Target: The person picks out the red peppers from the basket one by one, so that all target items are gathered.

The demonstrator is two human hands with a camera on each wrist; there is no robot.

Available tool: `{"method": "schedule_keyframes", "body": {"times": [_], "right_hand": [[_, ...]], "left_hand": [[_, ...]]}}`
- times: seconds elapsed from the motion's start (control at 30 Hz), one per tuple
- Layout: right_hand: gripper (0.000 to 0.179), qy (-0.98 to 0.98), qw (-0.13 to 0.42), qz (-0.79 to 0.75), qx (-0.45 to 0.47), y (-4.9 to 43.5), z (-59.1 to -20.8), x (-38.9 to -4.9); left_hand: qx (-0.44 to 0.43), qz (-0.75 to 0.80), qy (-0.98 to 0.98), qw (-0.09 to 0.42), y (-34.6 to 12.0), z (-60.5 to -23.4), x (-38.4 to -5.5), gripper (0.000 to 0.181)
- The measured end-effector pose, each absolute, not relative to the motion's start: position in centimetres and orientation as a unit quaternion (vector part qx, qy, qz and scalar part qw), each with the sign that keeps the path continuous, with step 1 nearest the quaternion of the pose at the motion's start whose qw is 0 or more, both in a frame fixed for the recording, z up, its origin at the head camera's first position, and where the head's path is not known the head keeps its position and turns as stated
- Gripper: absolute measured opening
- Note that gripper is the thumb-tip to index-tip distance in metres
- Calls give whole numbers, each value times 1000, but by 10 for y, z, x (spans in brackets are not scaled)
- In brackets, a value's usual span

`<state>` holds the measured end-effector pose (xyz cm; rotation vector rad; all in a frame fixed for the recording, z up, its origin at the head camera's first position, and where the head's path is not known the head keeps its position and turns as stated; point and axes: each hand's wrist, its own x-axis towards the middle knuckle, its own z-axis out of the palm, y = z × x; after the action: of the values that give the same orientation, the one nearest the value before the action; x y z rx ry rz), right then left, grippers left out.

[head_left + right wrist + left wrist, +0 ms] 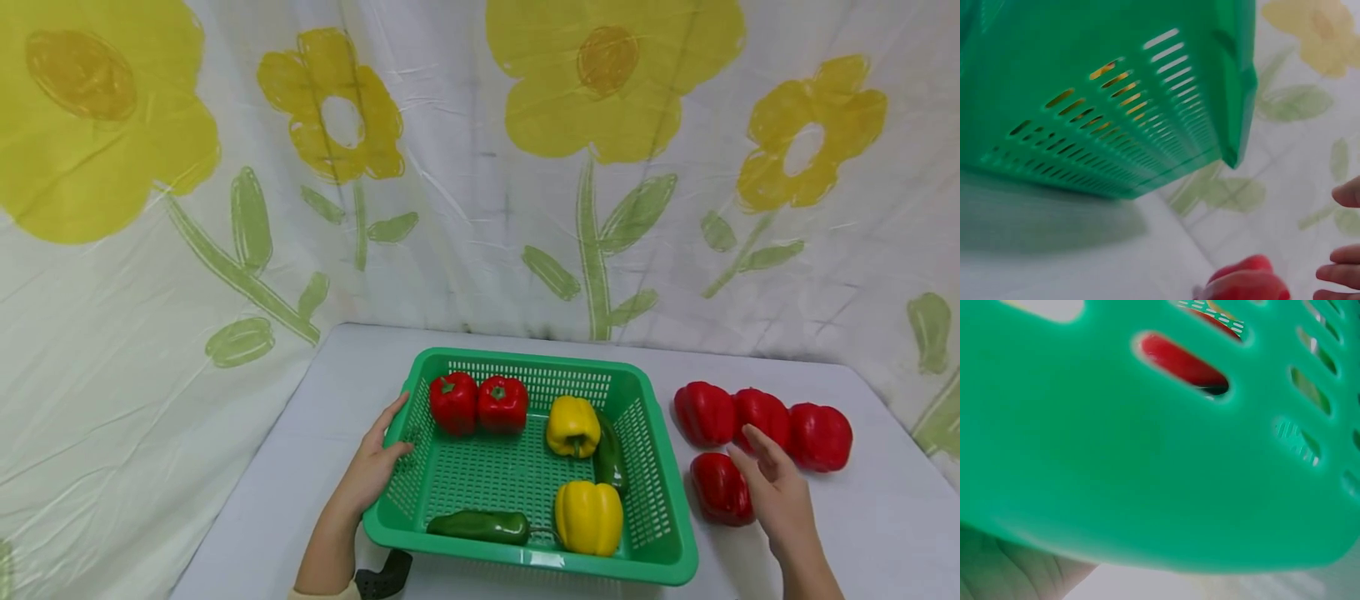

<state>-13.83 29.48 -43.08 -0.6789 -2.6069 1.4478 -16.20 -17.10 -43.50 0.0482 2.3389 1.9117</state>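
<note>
My left hand (pixel 377 467) grips the left rim of a green plastic basket (pixel 525 561), thumb over the edge. In the left wrist view the basket's slotted wall (pixel 1147 462) fills most of the picture. Inside lie two red bell peppers at the back left, two yellow bell peppers (pixel 588 518) on the right, and two long green peppers (pixel 480 527). My right hand (pixel 780 496) hovers with parted, lightly bent fingers beside a red bell pepper (pixel 720 487) right of the basket. Nothing shows between its fingers. A red pepper (pixel 1247 284) also appears low in the right wrist view.
Three more red bell peppers (pixel 821 437) stand in a row behind the nearer one, on the white tabletop (pixel 300 467). A white cloth with painted yellow flowers (pixel 450 250) hangs behind the table and along its left side.
</note>
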Motion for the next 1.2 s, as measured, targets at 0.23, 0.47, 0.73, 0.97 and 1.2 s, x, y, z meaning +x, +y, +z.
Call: {"method": "schedule_keyframes", "body": {"times": [0.23,0.47,0.73,0.97,1.2], "right_hand": [[81,-882,54,443,-152,295,-415,-142],[80,-896,58,431,-89,291,-403,-148],[69,-892,38,450,-10,282,-391,-152],[64,-890,33,450,66,268,-376,-161],[65,-892,0,440,100,249,-362,-175]], "left_hand": [[16,629,775,58,-171,-435,-162,70],[18,634,771,55,-170,-435,-162,70],[29,641,765,58,-170,-432,-160,70],[27,639,767,59,-170,-430,-160,69],[22,637,768,58,-170,-431,-161,70]]}}
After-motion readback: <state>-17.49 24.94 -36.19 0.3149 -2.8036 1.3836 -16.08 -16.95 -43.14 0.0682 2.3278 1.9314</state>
